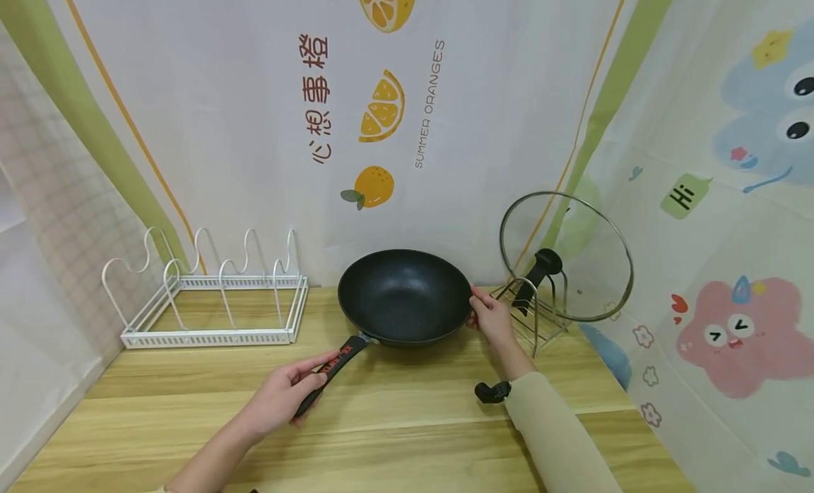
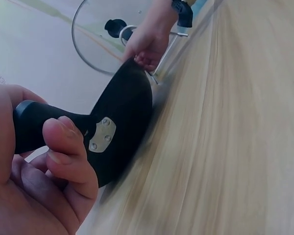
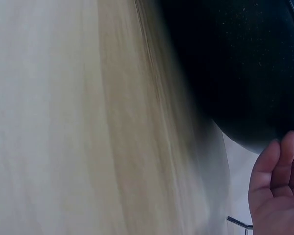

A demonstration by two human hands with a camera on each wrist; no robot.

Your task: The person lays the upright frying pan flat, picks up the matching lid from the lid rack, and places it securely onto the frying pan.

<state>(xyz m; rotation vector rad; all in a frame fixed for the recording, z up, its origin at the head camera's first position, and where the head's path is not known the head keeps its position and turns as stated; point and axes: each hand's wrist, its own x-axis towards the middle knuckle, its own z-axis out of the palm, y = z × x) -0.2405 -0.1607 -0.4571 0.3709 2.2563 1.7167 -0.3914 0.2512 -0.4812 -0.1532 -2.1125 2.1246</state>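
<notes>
Black pan (image 1: 405,299) in left grip (image 1: 287,390)

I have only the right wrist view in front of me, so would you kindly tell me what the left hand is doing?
Observer: In the head view, the left hand grips the handle of the black pan.
Operator: Thank you. What stands on the left side of the table?
Observer: A white rack with tall wire loops.
Operator: And is there a lid anywhere, if I may ask?
Observer: Yes, a glass lid stands tilted in the metal wire stand to the right of the pan.
</notes>
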